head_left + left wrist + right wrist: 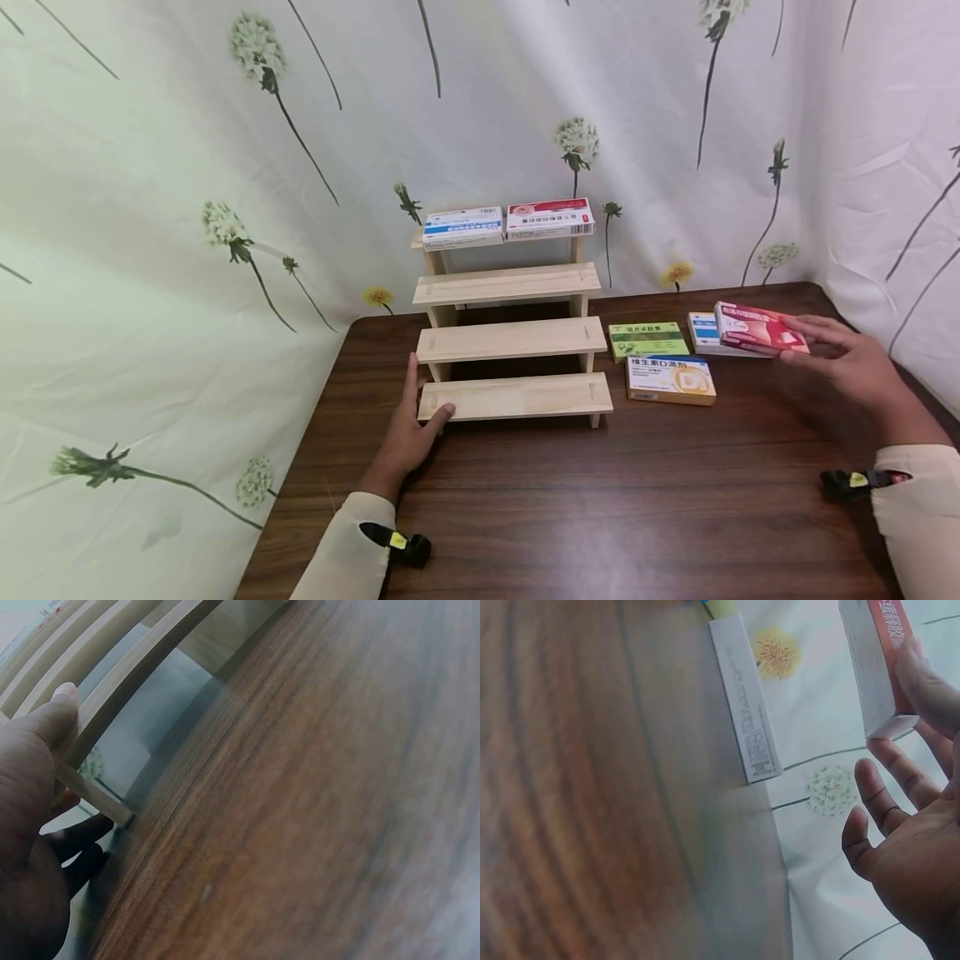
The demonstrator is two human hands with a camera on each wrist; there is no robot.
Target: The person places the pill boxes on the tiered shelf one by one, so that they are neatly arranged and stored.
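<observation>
My right hand [862, 362] pinches a red and white medicine box [761, 327] by its right end, thumb in front and fingers behind. In the right wrist view the box [877, 671] is off the table, with the other fingers spread below it. On the left, my left hand [408, 433] grips the left end of the lowest step of a wooden stepped rack [517, 398]. Its thumb lies over the step's front edge; in the left wrist view the fingers [86, 832] reach behind the rack's leg.
A blue and white box [462, 227] and a red-striped white box [550, 218] lie on the rack's top step. Right of the rack lie a green box [648, 340], a vitamin D box [670, 380] and a white-blue box [705, 333] on the brown table [570, 508]. Flowered cloth [480, 108] hangs behind.
</observation>
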